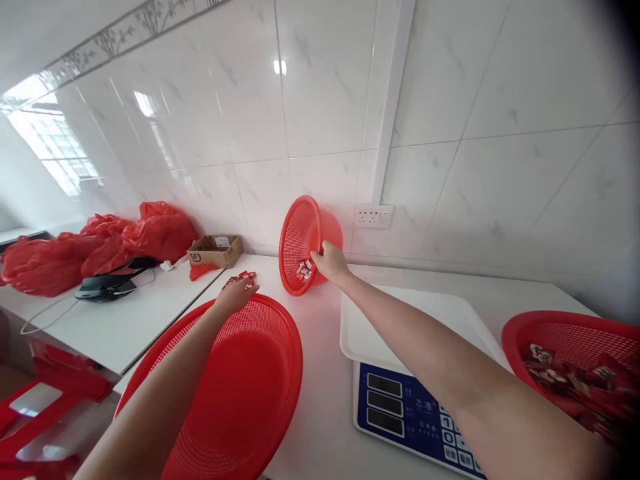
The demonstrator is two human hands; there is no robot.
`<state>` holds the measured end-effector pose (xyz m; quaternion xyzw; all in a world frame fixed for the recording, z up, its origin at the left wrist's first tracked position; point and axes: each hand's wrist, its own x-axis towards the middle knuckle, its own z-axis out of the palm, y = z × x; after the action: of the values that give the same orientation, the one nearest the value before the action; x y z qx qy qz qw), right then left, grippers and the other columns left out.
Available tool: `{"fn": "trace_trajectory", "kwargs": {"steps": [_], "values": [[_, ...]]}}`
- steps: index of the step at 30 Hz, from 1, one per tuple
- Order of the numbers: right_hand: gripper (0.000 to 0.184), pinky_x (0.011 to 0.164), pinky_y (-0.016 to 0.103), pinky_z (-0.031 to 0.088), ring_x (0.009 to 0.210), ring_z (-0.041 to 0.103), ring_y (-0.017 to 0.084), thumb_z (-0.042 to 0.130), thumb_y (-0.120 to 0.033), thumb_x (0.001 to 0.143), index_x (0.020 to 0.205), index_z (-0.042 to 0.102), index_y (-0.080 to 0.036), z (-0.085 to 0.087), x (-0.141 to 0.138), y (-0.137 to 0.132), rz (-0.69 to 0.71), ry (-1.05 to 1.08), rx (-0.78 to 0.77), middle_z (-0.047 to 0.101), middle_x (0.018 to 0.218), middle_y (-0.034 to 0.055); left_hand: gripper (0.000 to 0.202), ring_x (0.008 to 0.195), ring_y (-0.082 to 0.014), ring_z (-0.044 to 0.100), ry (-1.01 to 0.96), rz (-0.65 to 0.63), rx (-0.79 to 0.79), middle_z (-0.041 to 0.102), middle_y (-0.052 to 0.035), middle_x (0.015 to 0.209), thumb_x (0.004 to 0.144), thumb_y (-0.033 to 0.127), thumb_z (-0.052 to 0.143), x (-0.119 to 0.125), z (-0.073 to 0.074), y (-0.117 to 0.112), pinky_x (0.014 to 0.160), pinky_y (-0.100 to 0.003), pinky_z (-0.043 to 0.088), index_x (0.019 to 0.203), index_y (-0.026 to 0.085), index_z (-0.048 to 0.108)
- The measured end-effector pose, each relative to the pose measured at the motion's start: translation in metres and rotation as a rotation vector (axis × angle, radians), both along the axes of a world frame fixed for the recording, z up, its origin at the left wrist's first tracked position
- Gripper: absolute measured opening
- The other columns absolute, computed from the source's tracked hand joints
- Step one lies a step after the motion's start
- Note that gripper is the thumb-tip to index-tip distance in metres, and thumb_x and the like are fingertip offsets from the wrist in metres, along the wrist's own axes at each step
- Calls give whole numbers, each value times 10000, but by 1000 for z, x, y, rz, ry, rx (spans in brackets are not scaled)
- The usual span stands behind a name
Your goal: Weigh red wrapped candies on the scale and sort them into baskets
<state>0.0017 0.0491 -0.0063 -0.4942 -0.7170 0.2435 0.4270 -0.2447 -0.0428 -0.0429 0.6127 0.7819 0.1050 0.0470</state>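
My right hand is closed on the rim of a small red plastic basket, tilted so that its mouth faces left. A few small red wrapped packets lie inside it near the lower rim. Over the far rim of a large round red basket, my left hand is closed around several small red packets. Their tops show above the fingers. No packets show in the visible part of the large basket, though my left forearm crosses it.
Below my right forearm stands a scale with a white tray and a blue keypad panel. Another red basket at right holds many packets. A cardboard box, red plastic bags and a dark device with cable lie left.
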Motion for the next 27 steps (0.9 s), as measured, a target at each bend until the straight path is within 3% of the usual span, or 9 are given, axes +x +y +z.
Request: {"fn": "trace_trajectory", "kwargs": {"steps": [5, 9, 14, 20, 27], "values": [[265, 497, 231, 246, 505, 401, 97, 523, -194, 780, 610, 320, -208, -5, -11, -4, 40, -130, 87, 433, 545, -56, 530, 1124, -342, 536, 14, 34, -151, 602, -156, 1203, 825, 572, 422, 1, 1, -4, 873, -443, 403, 1188, 211, 558], [228, 502, 235, 227, 521, 406, 98, 510, -187, 799, 629, 360, -202, -10, -17, -4, 53, -205, 143, 460, 579, -41, 603, 1221, -353, 449, 32, 32, -193, 511, -166, 1325, 790, 590, 473, 2, 2, -9, 941, -488, 343, 1260, 213, 504], [171, 499, 239, 216, 544, 398, 109, 495, -170, 807, 666, 402, -196, -15, -21, -4, 50, -263, 175, 490, 633, -18, 577, 1200, -343, 465, 48, 23, -207, 514, -148, 1325, 787, 568, 488, 3, 1, -10, 935, -481, 347, 1247, 221, 511], [188, 495, 231, 229, 547, 417, 104, 500, -199, 813, 659, 392, -199, -17, -29, -6, 35, -234, 164, 498, 623, -27, 575, 1182, -336, 481, 56, 22, -208, 525, -143, 1314, 787, 575, 478, 3, 1, -9, 924, -460, 363, 1242, 225, 514], [223, 501, 218, 256, 528, 424, 96, 498, -194, 804, 633, 354, -202, -20, -44, -8, 4, -153, 112, 491, 594, -34, 573, 1195, -357, 465, 61, 30, -185, 519, -163, 1315, 793, 598, 448, 2, -2, -12, 948, -527, 326, 1218, 225, 538]]}}
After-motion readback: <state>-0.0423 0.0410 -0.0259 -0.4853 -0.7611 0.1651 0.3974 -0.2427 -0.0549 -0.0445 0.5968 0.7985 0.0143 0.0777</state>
